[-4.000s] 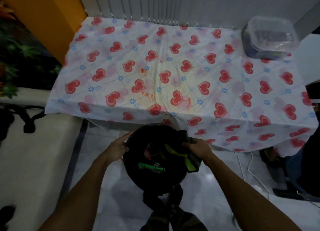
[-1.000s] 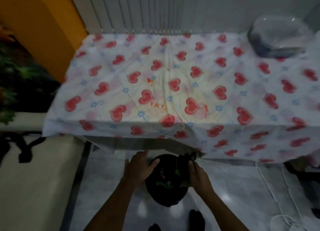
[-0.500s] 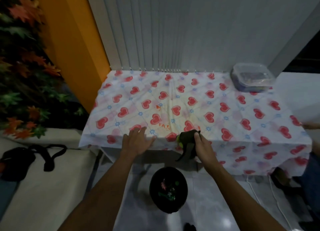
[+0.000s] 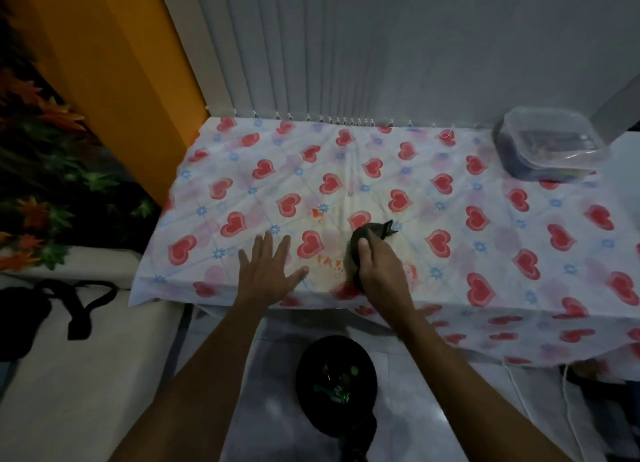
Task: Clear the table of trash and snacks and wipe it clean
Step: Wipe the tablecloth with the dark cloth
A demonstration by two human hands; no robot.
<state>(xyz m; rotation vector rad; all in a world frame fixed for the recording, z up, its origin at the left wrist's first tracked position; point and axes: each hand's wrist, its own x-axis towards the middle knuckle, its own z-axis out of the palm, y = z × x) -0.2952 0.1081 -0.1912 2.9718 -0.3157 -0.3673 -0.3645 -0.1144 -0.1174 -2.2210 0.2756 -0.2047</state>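
A table covered by a white cloth with red hearts (image 4: pixel 450 219) fills the middle of the view. My right hand (image 4: pixel 379 266) grips a dark cloth (image 4: pixel 372 233) and holds it down on the tablecloth near the front middle. My left hand (image 4: pixel 268 271) lies flat on the tablecloth to the left of it, fingers spread. Small orange crumbs (image 4: pixel 317 214) and orange stains (image 4: pixel 329 261) mark the cloth around the dark rag. On the floor below the table's front edge sits a black trash bag (image 4: pixel 334 382), its mouth wide, with green wrappers inside.
A clear lidded plastic container (image 4: pixel 550 146) stands at the table's back right corner. White vertical blinds hang behind the table, an orange wall and plants to the left. A black bag with straps (image 4: pixel 52 302) lies on a pale couch at left. White cables run along the floor at right.
Both hands left the trash bag and rose to the table. The right hand carried the dark cloth from the table's front edge further onto the cloth; the left hand now lies flat.
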